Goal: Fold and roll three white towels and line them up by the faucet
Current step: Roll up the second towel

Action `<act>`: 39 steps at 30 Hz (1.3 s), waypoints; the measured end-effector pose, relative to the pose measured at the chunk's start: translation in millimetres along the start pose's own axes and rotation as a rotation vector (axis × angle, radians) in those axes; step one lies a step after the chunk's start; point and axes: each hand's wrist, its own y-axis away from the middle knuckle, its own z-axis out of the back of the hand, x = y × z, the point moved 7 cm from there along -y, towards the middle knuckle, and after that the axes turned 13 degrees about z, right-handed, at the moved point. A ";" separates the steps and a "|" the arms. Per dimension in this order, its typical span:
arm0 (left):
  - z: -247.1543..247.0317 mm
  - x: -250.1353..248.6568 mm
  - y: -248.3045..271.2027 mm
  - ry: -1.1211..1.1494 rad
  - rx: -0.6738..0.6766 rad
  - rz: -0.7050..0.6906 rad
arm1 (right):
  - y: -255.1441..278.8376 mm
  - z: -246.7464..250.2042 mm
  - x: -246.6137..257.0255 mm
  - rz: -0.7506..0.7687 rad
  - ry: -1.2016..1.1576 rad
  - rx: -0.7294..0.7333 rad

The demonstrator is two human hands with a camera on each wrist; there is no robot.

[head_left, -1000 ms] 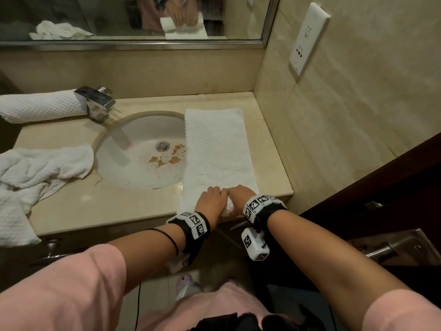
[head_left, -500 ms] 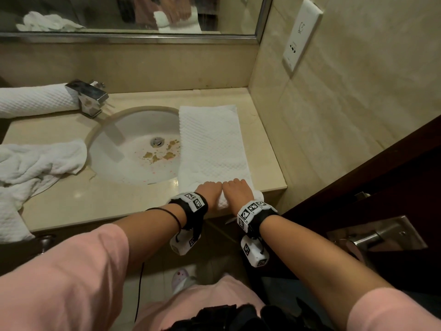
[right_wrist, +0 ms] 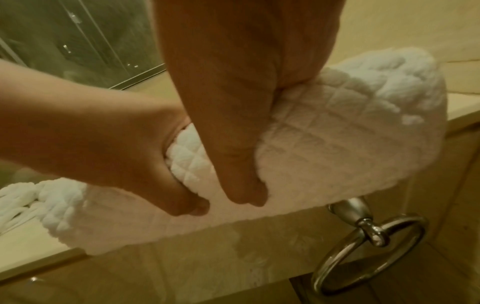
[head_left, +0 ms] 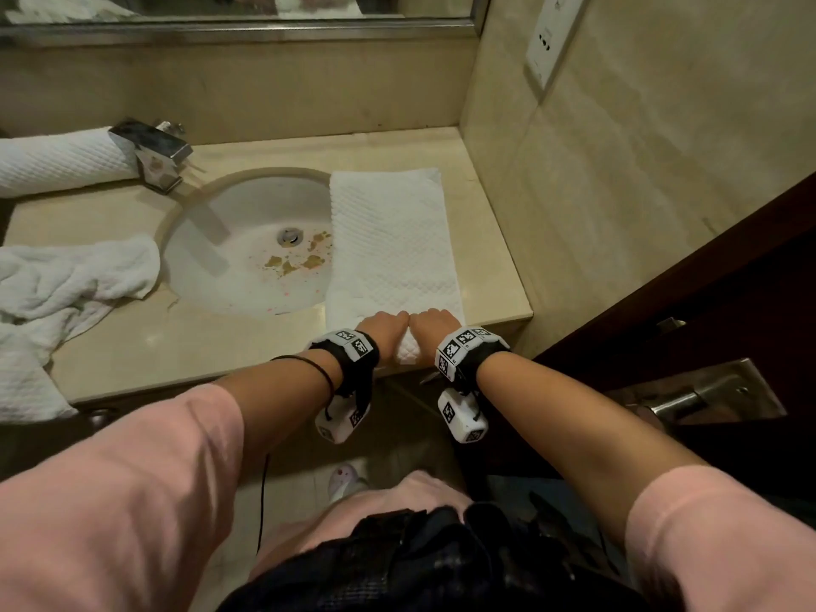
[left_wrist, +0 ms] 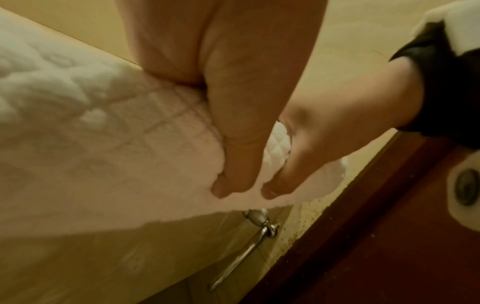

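A folded white quilted towel (head_left: 391, 240) lies lengthwise on the counter, partly over the sink's right side. Its near end (right_wrist: 324, 148) is curled into a small roll at the counter's front edge. My left hand (head_left: 383, 325) and right hand (head_left: 432, 326) sit side by side on that roll, fingers curled over it and thumbs tucked beneath, as the wrist views show (left_wrist: 233, 164). One rolled white towel (head_left: 57, 163) lies at the back left behind the chrome faucet (head_left: 154, 154). A third, crumpled white towel (head_left: 62, 298) spreads over the counter's left end.
The oval sink (head_left: 247, 240) has brown stains near its drain. The beige counter (head_left: 494, 258) ends at a tiled wall on the right. A mirror runs along the back. A towel ring (right_wrist: 369, 246) hangs under the counter front. A dark wooden door (head_left: 706, 302) stands at right.
Both hands have stayed together at the towel's near end, and the rolled edge under them looks slightly thicker. The head camera has dipped and shifted a little.
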 end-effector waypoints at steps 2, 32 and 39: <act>-1.1 2.1 -3.7 -0.002 0.034 0.007 | -2.4 2.1 0.3 0.002 0.001 0.015; -10.8 9.8 -11.0 -0.058 -0.026 0.066 | -17.6 -11.8 -8.3 -0.003 0.102 0.057; -10.7 7.1 -6.2 -0.081 -0.002 0.103 | -19.5 -4.3 -6.1 0.076 0.089 0.138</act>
